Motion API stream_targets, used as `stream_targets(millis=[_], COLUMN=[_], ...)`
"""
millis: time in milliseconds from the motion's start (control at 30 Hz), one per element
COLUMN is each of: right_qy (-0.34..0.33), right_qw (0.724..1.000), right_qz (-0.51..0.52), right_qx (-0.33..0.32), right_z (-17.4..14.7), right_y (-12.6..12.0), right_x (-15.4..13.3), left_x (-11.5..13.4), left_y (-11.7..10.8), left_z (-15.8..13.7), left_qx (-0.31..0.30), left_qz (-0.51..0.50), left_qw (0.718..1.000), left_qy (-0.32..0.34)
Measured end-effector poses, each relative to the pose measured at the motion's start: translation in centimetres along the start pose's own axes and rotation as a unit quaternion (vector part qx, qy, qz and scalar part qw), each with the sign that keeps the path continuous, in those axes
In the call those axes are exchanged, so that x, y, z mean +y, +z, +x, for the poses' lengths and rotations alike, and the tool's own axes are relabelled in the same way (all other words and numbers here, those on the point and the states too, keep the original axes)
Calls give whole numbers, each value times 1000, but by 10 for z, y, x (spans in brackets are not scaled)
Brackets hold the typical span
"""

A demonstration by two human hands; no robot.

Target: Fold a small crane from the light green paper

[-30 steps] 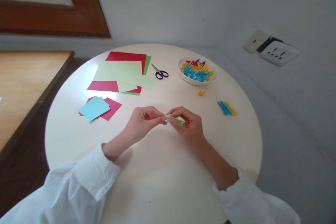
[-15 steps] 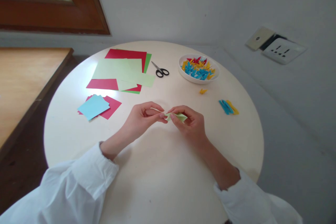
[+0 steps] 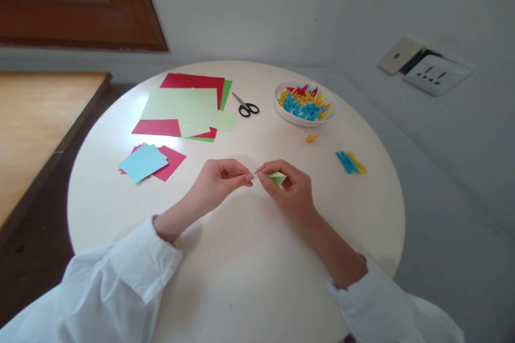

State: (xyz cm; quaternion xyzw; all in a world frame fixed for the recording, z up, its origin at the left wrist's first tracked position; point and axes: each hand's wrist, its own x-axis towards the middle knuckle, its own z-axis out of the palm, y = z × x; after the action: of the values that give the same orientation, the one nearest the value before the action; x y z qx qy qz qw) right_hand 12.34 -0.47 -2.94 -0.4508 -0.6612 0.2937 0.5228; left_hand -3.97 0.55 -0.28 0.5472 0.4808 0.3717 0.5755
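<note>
"White round table (image 3: pixel 249 257)! Where's the green paper (image 3: pixel 278 178)?"

"Over the middle. Left hand (image 3: pixel 219 179) pinches its left tip, right hand (image 3: pixel 293 188) its body."

"What could go wrong?"

"Pulling too hard might rip it."

Held left hand (image 3: pixel 219 177) and right hand (image 3: pixel 294 187) close together, with thumbs (image 3: pixel 269 185) pinched to fingers (image 3: pixel 277 165) and forearms (image 3: pixel 332 246) angled inward.

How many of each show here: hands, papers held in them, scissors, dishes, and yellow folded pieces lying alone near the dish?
Hands: 2 (left hand, right hand)
Held papers: 1 (pale green folded paper)
Scissors: 1 pair
Dishes: 1 (white dish)
Lone pieces: 1 (yellow folded piece)
Total: 6
</note>
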Motion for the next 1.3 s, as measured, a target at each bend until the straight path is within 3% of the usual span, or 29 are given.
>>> stream_targets(millis=[600,1300], right_qy=[3,10], right_qw=[1000,1000], right_qz=[22,19], right_qx=[-10,-9], right_z=[1,1], right_y=[-3,-2], right_x=[0,1], left_x=[-8,-12], left_y=[-5,-7], left_z=[4,7], left_qx=[-31,-57], left_qz=[-113,-111], left_qw=[989,990], left_qy=[-93,-61])
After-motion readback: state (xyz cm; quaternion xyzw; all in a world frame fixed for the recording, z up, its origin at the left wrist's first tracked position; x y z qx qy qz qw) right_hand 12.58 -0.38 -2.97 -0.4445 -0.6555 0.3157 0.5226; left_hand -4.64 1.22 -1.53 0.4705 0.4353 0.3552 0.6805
